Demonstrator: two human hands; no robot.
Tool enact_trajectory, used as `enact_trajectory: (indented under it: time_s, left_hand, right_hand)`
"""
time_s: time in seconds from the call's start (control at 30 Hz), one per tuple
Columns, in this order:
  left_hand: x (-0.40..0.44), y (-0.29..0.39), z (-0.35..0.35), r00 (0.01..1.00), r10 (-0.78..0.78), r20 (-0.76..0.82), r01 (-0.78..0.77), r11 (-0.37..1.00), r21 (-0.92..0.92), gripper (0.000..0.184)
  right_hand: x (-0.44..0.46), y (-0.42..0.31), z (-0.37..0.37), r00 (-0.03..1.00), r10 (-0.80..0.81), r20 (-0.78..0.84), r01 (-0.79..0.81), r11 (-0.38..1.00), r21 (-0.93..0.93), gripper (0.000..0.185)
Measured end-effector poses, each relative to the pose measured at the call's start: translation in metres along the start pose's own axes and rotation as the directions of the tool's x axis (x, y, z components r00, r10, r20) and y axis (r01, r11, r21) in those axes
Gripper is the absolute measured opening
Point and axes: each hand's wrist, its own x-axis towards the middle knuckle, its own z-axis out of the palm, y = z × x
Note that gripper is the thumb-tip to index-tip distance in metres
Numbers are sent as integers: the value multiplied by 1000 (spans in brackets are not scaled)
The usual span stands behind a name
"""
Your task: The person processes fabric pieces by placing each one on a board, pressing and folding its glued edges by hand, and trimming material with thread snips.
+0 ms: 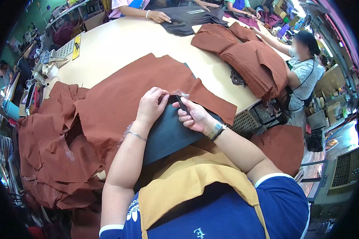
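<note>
My left hand [152, 104] is closed, its thumb and fingers pinching the near edge of a rust-brown fabric piece [135, 85]. In my right hand [194, 115] is a pair of small black thread snips [182, 105], its tip at that same fabric edge beside my left fingertips. A bit of clear plastic or loose thread [182, 94] lies by the tip. Below both hands spreads a dark blue-grey sheet [167, 133], partly covered by the brown fabric and my forearms.
More brown fabric [48, 147] is heaped at left. A thick brown stack [251, 59] lies at the right table edge, near a seated person [307, 67]. Dark pieces [193, 19] lie at the far side, under other people's hands. A calculator [66, 49] sits on the pale table [107, 51].
</note>
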Motion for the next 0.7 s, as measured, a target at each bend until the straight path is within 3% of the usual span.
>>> enact_trajectory:
  time_s: [0.1,0.3,0.43,0.7]
  left_hand:
    - [1,-1,2,1000,0,-2,0,1000,-10,9]
    - [0,-3,2,1000,1,-8,-1,1000,-12,9]
    - [0,-1,2,1000,-12,-1,12,1000,-18,9]
    - [0,1,-1,999,-33,11,34,999,-23,9]
  right_hand:
    - [7,-5,2,999,47,8,-47,997,56,35]
    - [5,4,2,997,-77,-19,77,997,-4,37]
    - [3,-1,5,1000,23,10,-24,999,39,34]
    - [7,3,2,1000,-26,5,26,1000,10,34]
